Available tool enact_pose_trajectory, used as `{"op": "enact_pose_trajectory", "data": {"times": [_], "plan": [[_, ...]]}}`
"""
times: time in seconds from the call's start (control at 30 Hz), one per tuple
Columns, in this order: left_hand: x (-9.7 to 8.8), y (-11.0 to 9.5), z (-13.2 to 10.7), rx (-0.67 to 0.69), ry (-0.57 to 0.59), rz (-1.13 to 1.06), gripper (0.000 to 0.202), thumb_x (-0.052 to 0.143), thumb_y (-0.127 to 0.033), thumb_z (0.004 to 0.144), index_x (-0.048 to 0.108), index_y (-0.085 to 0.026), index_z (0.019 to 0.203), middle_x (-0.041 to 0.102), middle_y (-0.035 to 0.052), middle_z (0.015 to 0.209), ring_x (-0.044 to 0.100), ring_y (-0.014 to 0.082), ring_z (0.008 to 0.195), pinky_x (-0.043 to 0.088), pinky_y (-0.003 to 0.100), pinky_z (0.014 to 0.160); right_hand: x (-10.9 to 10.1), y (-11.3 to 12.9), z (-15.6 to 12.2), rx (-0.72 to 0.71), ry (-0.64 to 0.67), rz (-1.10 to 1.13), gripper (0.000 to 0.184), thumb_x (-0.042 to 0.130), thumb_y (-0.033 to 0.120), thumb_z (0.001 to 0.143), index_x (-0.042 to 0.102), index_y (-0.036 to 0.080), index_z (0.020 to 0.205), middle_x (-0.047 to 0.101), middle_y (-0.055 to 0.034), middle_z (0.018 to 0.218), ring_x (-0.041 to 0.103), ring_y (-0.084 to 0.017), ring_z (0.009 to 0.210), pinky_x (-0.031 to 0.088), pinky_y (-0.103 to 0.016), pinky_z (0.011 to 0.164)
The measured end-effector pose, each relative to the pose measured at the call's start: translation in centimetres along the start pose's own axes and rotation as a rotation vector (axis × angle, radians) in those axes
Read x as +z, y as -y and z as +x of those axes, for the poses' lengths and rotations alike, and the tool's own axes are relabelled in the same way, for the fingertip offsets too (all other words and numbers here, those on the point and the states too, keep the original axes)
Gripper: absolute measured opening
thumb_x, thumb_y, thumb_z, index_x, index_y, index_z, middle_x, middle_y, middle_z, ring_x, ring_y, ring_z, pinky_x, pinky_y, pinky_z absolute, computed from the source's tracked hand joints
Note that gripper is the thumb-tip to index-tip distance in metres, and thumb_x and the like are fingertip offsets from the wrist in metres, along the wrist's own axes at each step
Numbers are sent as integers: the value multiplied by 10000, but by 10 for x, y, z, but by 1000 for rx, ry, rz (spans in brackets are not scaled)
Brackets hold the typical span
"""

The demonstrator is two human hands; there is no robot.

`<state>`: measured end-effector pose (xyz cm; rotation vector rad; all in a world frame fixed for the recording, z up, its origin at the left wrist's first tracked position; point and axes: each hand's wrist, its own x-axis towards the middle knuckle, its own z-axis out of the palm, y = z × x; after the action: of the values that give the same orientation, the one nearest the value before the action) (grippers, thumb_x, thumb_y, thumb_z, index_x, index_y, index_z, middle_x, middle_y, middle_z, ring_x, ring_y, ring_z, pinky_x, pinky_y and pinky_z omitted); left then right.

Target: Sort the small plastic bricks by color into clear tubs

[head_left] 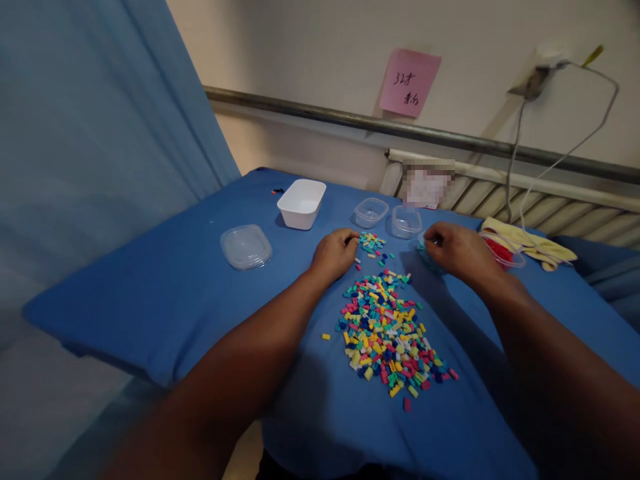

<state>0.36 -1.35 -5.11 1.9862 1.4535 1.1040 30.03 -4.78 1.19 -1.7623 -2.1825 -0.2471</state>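
two hands (pixel 336 253) (pixel 457 250) at small bead pile (pixel 373 243); fingers curled, grip unclear; big pile (pixel 387 333) nearer.

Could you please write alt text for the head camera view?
Both hands, left hand and right hand, rest at the far end of a pile of small coloured bricks on a blue cloth, near empty tubs.

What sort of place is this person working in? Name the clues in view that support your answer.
Probably a hospital or care room: a blue curtain hangs at the left, a metal rail runs along the wall, and the blue-covered table stands by a radiator.
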Motion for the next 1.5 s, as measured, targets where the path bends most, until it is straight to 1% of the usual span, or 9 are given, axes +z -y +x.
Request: {"op": "enact_pose_trajectory", "data": {"times": [0.17,0.53,0.83,1.0,1.1,1.23,1.33,1.43,1.5], "plan": [[-3,-2,-2,13,13,29,301,610,-215,1004,852,-232,1182,857,46,1179,789,253,1092,604,376,1044,-1,-34,-22,62,-44,-1,315,612,338,1003,829,155,1140,857,-151,1050,791,-332,939,556,-409,799],[-1,-4,-7,292,221,142,410,537,-102,999,797,-186,1305,791,113,1369,708,251,1337,522,437,1232,24,-27,-80,-47,-91,32,341,519,322,1098,809,198,1227,810,-157,1237,756,-339,1112,588,-442,921],[9,-20,-21,155,335,-124,385,530,-141,986,822,-201,1230,825,74,1268,760,225,1217,574,435,1166,25,-51,-80,48,-117,17,337,534,264,1049,811,162,1211,788,-191,1178,735,-365,1097,588,-465,915],[11,-30,-24,-77,419,-402,330,560,-200,992,825,-186,1187,850,90,1235,801,231,1150,615,435,1112,13,-32,-87,47,-198,116,345,545,286,1065,809,178,1260,789,-191,1281,722,-391,1201,583,-544,1057],[11,-27,-19,-114,345,-488,321,560,-213,996,814,-163,1186,850,111,1223,814,224,1097,631,432,1086,22,-6,-85,-68,-117,324,386,525,272,1068,778,215,1354,785,-153,1381,707,-355,1312,535,-556,1186],[3,-21,-16,-24,206,-292,360,519,-186,1001,815,-171,1206,840,102,1243,792,240,1166,611,457,1125,42,30,-81,-188,89,529,508,462,353,1114,639,185,1560,636,-162,1630,574,-328,1539,446,-577,1293],[-3,-24,-22,123,313,-88,363,532,-164,991,833,-210,1188,843,72,1235,778,241,1197,593,447,1148,40,44,-82,-253,202,653,506,424,387,1144,638,211,1567,658,-127,1615,608,-293,1513,461,-530,1288],[-5,-30,-29,199,416,-86,354,531,-171,1005,845,-233,1156,854,50,1169,794,219,1122,617,401,1091,32,42,-86,-209,166,763,457,413,391,1157,708,251,1477,776,-89,1451,741,-258,1319,568,-453,1165],[-8,-30,-28,178,346,-106,357,518,-190,1023,841,-229,1172,852,53,1169,795,212,1103,626,383,1055,32,35,-87,-106,56,761,422,435,393,1147,758,246,1375,823,-92,1328,777,-268,1216,593,-445,1104]]}}
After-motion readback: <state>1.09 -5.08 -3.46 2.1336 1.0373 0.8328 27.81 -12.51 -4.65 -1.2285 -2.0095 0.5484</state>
